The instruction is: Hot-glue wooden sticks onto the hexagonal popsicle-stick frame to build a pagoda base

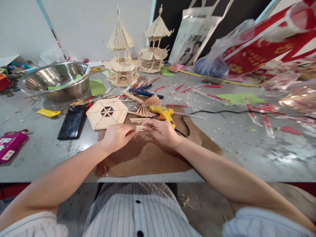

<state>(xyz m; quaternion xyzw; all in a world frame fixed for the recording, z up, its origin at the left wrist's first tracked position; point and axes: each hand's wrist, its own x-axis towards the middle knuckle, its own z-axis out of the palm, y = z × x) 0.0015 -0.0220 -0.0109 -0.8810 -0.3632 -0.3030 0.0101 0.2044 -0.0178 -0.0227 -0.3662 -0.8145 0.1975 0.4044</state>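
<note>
Both hands meet over a brown mat (pixel 148 158) at the table's near edge. My left hand (pixel 116 136) and my right hand (pixel 161 131) are closed on a small bundle of thin wooden sticks (pixel 140 127) held between them. Just beyond lie a flat hexagonal stick panel (pixel 106 113), a fan-shaped stick piece (pixel 148 106) and a yellow glue gun (pixel 164 113) with a black cord (pixel 184 130). Two stick-built pagoda models (pixel 120 52) (pixel 154 46) stand at the back.
A black phone (pixel 72 121) lies left of the mat, a pink power strip (pixel 10 144) at the far left, a steel bowl (pixel 54 80) behind. Blue scissors (pixel 144 92), red-wrapped sticks, green paper (pixel 240 98) and plastic bags (pixel 271 49) crowd the right and back.
</note>
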